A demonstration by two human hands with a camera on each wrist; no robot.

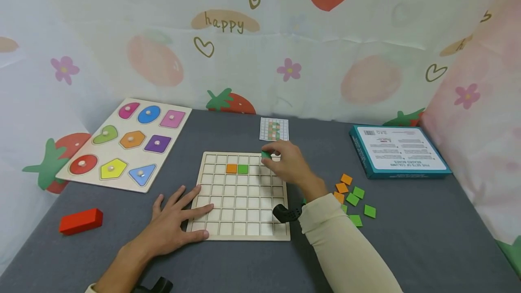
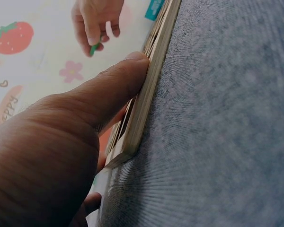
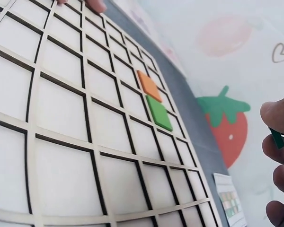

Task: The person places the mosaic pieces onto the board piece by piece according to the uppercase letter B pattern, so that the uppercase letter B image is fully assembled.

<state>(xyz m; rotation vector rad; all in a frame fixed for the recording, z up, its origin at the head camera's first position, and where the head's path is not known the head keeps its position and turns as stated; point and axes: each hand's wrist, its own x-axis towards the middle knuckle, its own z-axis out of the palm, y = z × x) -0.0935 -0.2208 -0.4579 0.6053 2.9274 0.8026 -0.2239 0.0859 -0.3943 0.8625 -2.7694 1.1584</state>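
Observation:
A wooden grid board (image 1: pixel 221 237) lies on the grey table. One orange tile (image 1: pixel 231 168) and one green tile (image 1: pixel 242 169) sit side by side in its second row from the top. My left hand (image 1: pixel 175 220) rests on the board's left edge with the fingers spread; its thumb (image 2: pixel 118 78) touches the front edge in the left wrist view. Above the board's top right part, my right hand (image 1: pixel 291 164) pinches another green tile (image 3: pixel 276 138) between thumb and fingertips. Beyond the board lies a small pattern card (image 1: pixel 264 135) printed with coloured squares.
Loose orange tiles (image 1: pixel 346 179) and green tiles (image 1: pixel 370 211) lie right of the board, partly behind the right sleeve. A teal box (image 1: pixel 400 150) stands at the back right. On the left are a shape puzzle board (image 1: pixel 118 155) and a red block (image 1: pixel 81 221).

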